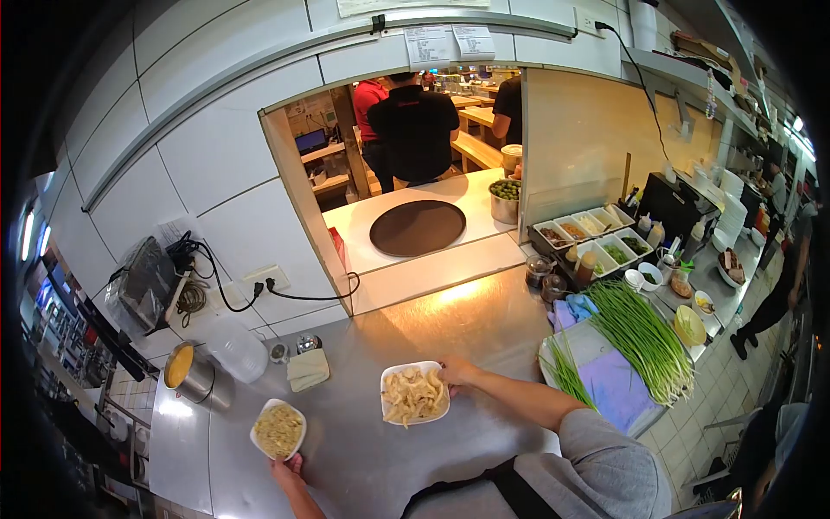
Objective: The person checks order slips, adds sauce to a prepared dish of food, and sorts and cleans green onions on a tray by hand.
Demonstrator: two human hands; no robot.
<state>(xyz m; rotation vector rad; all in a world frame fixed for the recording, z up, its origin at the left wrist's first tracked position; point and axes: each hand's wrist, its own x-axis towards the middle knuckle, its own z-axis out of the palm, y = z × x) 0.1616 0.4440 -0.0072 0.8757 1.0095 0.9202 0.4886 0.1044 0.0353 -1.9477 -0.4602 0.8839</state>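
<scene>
My left hand [288, 470] grips the near edge of a small white bowl [298, 443] at the lower left. The bowl holds yellowish, finely cut food [278, 429] that I cannot name. My right hand [456, 374] is closed on the right rim of a squarish white bowl [384, 390], near the middle of the steel counter [354, 458]. Pale yellow strips [415, 394], perhaps fries or pasta, are heaped in it. Both bowls are level, and I cannot tell whether they touch the counter. Beyond them, a brown oval tray [418, 228] lies on the pass-through ledge.
At left stand a metal pot [201, 381] of orange liquid and clear plastic containers [238, 350]. Green onions [635, 333] and condiment bins [596, 223] occupy the right side. A person in black [415, 130] is beyond the window. Cords [313, 298] hang along the wall.
</scene>
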